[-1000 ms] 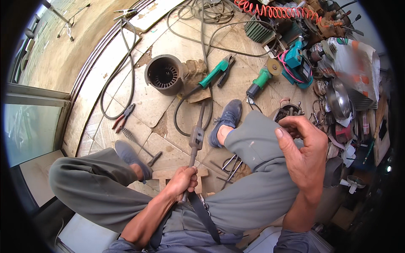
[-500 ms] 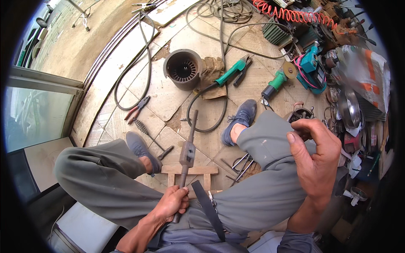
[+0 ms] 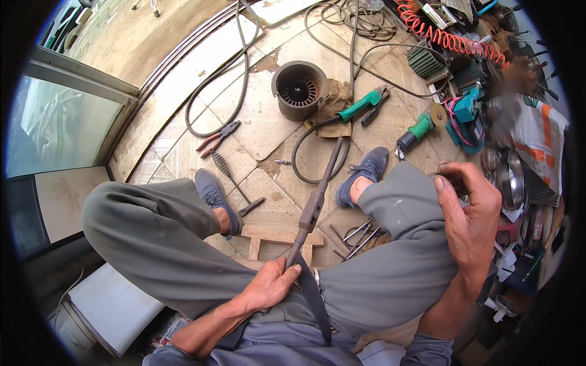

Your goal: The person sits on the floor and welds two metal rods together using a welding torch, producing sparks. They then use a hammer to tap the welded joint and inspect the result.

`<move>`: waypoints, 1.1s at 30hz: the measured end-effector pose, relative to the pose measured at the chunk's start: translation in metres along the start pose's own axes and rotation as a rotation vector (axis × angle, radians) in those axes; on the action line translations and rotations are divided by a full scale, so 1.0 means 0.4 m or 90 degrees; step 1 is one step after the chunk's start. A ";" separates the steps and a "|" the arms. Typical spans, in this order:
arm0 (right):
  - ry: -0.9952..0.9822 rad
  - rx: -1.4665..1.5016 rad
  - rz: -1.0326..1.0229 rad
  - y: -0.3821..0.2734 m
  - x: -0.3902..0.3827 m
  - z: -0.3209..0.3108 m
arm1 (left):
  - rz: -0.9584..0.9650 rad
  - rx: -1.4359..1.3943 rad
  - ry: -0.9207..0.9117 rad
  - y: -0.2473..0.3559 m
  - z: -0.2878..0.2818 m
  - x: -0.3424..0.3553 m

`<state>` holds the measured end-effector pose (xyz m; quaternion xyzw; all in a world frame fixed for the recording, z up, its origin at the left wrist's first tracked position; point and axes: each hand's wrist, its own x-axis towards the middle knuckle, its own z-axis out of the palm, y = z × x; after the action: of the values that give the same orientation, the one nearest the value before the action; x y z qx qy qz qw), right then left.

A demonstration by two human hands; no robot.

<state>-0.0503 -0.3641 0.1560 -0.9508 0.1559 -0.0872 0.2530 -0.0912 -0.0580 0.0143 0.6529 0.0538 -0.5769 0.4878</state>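
Note:
My left hand (image 3: pixel 271 285) is wrapped round one handle of a dark metal tap wrench (image 3: pixel 311 210), which slants up and away over my lap. The slotted middle block of the wrench lies beyond my fist, and its other handle points toward the floor ahead. Above my right knee, my right hand (image 3: pixel 469 204) is raised with thumb and fingers curled together. Whatever sits between those fingertips is too small and hidden to make out. A dark strap (image 3: pixel 314 299) hangs across my lap beside the left hand.
On the tiles lie red-handled pliers (image 3: pixel 218 139), a spring-handled chipping hammer (image 3: pixel 235 183), a hollow metal cylinder (image 3: pixel 287 110), a green electrode holder (image 3: pixel 360 107), cables and a green angle grinder (image 3: pixel 421 128). A low wooden stool (image 3: pixel 284 236) and metal rods (image 3: pixel 357 238) are between my legs. Clutter crowds the right.
The tap wrench has tilted to the right, and my left hand has shifted right with it. My right hand stays raised and curled. The whole view has swung slightly.

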 end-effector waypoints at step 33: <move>-0.527 -0.207 -0.114 0.002 0.145 0.039 | 0.648 1.040 0.567 0.352 -0.398 -0.187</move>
<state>0.0076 -0.3773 0.1473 -0.9428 -0.0299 0.3043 0.1329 0.0851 0.0172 0.1330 0.8807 -0.4563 0.1255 0.0213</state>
